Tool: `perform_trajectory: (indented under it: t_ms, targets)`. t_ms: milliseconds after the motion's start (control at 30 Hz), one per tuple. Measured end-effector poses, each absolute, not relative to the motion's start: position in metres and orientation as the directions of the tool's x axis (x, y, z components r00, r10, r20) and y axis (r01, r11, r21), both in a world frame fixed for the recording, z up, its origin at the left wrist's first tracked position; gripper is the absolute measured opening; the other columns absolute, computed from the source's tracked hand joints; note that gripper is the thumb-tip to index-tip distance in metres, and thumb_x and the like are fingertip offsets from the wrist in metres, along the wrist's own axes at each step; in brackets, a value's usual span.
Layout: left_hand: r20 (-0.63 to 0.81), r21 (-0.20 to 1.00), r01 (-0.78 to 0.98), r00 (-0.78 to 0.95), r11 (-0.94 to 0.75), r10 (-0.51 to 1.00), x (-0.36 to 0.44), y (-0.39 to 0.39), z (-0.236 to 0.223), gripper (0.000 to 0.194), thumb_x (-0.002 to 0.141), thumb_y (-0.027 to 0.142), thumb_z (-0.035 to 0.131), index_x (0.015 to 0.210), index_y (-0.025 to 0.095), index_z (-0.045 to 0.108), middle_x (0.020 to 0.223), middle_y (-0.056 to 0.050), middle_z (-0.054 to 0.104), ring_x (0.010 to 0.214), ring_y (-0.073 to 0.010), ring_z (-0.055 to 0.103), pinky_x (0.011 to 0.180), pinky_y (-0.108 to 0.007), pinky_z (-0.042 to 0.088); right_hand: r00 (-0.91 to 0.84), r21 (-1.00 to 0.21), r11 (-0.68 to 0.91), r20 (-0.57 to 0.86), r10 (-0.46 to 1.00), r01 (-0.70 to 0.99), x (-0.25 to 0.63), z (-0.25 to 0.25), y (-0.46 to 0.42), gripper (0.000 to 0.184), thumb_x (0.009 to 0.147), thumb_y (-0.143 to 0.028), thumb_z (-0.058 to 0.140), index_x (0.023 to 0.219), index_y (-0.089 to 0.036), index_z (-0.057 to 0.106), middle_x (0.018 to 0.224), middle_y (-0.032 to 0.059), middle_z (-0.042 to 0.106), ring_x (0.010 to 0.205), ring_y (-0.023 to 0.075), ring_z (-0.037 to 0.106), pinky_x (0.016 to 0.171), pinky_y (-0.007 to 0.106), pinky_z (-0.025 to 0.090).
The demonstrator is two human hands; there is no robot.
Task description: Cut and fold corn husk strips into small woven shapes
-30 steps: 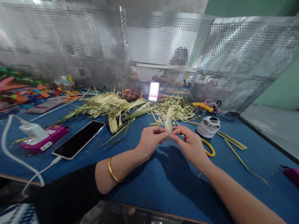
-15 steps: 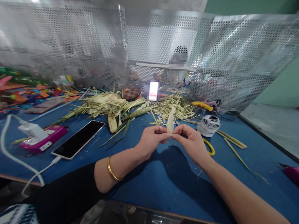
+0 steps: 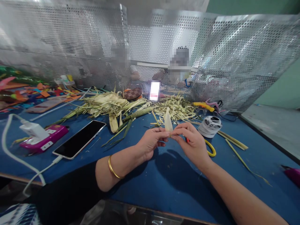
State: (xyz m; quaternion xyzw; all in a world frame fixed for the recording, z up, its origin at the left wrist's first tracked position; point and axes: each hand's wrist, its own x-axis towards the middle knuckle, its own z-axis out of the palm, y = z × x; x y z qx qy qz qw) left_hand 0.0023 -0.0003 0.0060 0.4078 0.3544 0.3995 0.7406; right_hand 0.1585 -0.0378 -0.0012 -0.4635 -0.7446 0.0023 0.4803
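A pale, pointed piece of dried husk (image 3: pixel 168 121) stands upright above the blue table. My left hand (image 3: pixel 152 141) pinches its lower end between thumb and fingers. My right hand (image 3: pixel 191 142) is closed at the same lower end, thumb and forefinger pressed together there; the fingers hide the exact grip. Just behind the right hand lie yellow-handled scissors (image 3: pixel 211 149), partly covered, with a bit of red showing by the fingers. A spool of white string (image 3: pixel 209 126) stands to the right.
Piles of husk (image 3: pixel 106 106) and shredded strips (image 3: pixel 177 107) lie at the back, before a perforated metal screen (image 3: pixel 145 40). On the left are a charging phone (image 3: pixel 79 140) and a purple power strip (image 3: pixel 44 140). Green stalks (image 3: pixel 234 141) lie right. People show behind the screen.
The husk piece has shifted slightly left and turned its broader face toward me. My right hand has rolled, its fingers now higher over the base. The left hand stays nearly in place.
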Motion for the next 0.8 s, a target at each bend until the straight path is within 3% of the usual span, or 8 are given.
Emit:
perform_trajectory:
  t_ms: [167, 367, 533, 800]
  targets:
    - [-0.158, 0.904, -0.3, 0.429, 0.306, 0.889, 0.0036, 0.0004, 0.0021, 0.027, 0.049, 0.027, 0.082, 0.067, 0.015, 0.066, 0.065, 0.001, 0.059, 0.058, -0.0084, 0.052, 0.054, -0.021, 0.04, -0.088, -0.449, 0.519, 0.689, 0.72, 0.728, 0.1587, -0.0018, -0.0376, 0.011, 0.086, -0.024, 0.058, 0.078, -0.024, 0.065, 0.088, 0.0042, 0.062, 0.087, 0.021, 0.059, 0.081, 0.037, 0.045]
    - [-0.032, 0.971, -0.214, 0.317, 0.104, 0.948, 0.0058, 0.0002, 0.0019, 0.019, 0.057, 0.028, 0.078, 0.065, 0.014, 0.069, 0.06, 0.0, 0.061, 0.058, -0.0095, 0.053, 0.053, -0.021, 0.041, -0.032, -0.565, 0.483, 0.627, 0.778, 0.669, 0.1581, -0.0039, -0.0358, 0.01, 0.085, -0.021, 0.056, 0.075, -0.023, 0.059, 0.091, 0.0058, 0.062, 0.092, 0.0219, 0.06, 0.085, 0.037, 0.045]
    - [0.048, 0.987, -0.162, 0.253, -0.007, 0.966, 0.0065, -0.0021, 0.0023, 0.01, 0.06, 0.022, 0.075, 0.063, 0.014, 0.068, 0.057, 0.002, 0.061, 0.054, -0.0083, 0.052, 0.054, -0.021, 0.043, -0.034, -0.625, 0.456, 0.567, 0.823, 0.633, 0.1564, -0.0032, -0.036, 0.011, 0.085, -0.023, 0.055, 0.074, -0.023, 0.058, 0.085, 0.0042, 0.064, 0.086, 0.0209, 0.06, 0.08, 0.034, 0.045]
    - [0.078, 0.992, -0.119, 0.26, -0.048, 0.962, 0.0061, -0.0019, 0.0034, 0.003, 0.064, 0.017, 0.071, 0.066, 0.015, 0.07, 0.059, 0.001, 0.064, 0.053, -0.0087, 0.054, 0.056, -0.021, 0.046, 0.028, -0.695, 0.348, 0.468, 0.883, 0.629, 0.156, -0.0062, -0.0355, 0.011, 0.083, -0.026, 0.053, 0.074, -0.021, 0.056, 0.07, 0.0004, 0.062, 0.067, 0.0167, 0.054, 0.064, 0.029, 0.041]
